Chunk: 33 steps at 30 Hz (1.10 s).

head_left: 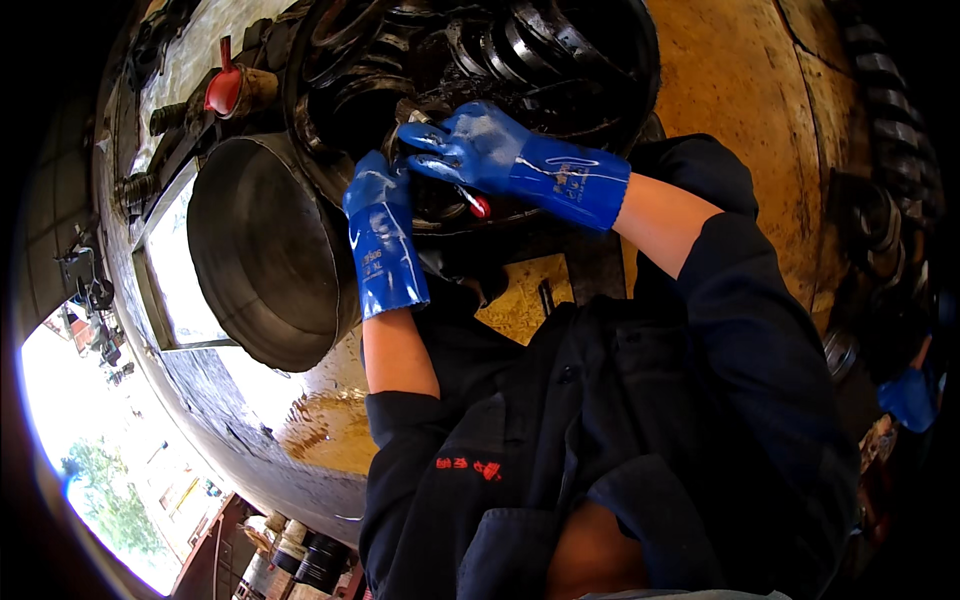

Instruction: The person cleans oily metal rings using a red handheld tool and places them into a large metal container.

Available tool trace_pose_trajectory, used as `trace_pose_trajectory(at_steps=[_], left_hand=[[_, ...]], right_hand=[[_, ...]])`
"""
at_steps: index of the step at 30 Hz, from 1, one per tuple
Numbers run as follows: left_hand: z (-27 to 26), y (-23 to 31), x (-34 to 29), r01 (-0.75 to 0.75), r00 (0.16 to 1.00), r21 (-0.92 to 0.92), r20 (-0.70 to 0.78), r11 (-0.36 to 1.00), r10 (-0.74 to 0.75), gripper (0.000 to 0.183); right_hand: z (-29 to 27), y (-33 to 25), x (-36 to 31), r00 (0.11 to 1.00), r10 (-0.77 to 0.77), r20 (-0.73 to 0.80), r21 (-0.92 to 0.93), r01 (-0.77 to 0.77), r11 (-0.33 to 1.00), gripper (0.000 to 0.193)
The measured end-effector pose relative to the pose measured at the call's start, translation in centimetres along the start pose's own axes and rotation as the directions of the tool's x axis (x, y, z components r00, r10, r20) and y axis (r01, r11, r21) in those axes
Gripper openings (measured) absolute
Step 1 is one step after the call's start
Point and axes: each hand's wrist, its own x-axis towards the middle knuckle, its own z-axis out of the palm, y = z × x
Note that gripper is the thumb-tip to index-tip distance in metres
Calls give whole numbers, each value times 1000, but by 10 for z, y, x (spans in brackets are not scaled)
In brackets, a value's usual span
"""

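Both my hands wear long blue rubber gloves and work at the near left side of a large black round tub (655,60). My right hand (470,145) reaches in from the right, its fingers bent and pointing left. From under its palm sticks a thin white handle with a red end (480,207); the tool's other end is hidden. Close to its fingertips shows a greyish oily metal part (425,108). My left hand (377,190) comes up from below, closed beside the right fingertips; what it grips is mostly covered. Several dark, oily curved metal parts (520,48) lie in the tub.
An open, empty-looking round metal drum (265,255) stands left of the tub. A red scoop or funnel (225,88) rests beyond it. Oil-stained yellowish floor (740,70) spreads to the right. Ribbed dark parts (890,110) line the far right, where another person's blue-gloved hand (908,400) shows.
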Motion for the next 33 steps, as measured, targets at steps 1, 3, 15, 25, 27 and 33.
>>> trace_pose_trajectory(at_steps=[1, 3, 15, 25, 27, 33], left_hand=[[-6, -6, -5, 27, 1000, 16, 0, 999, -28, 40], [-12, -1, -7, 49, 999, 36, 15, 998, -50, 40], [0, 14, -2, 43, 997, 10, -62, 999, -42, 38], [-3, 19, 2, 7, 1000, 23, -13, 1000, -7, 40], [-4, 21, -2, -2, 1000, -3, -20, 1000, 2, 39], [1, 30, -3, -47, 997, -86, -63, 995, 41, 38]], right_hand=[[18, 20, 1, 983, -145, -111, -87, 136, 987, 44], [38, 29, -1, 887, -393, -242, -877, -27, 480, 44], [42, 17, -18, 768, -608, -201, -599, -587, -544, 50], [56, 32, -26, 879, -347, 326, 69, -388, -919, 55], [55, 29, -22, 814, -516, 268, -68, -518, -853, 41], [51, 0, -25, 630, -776, -39, -422, -714, -558, 33]])
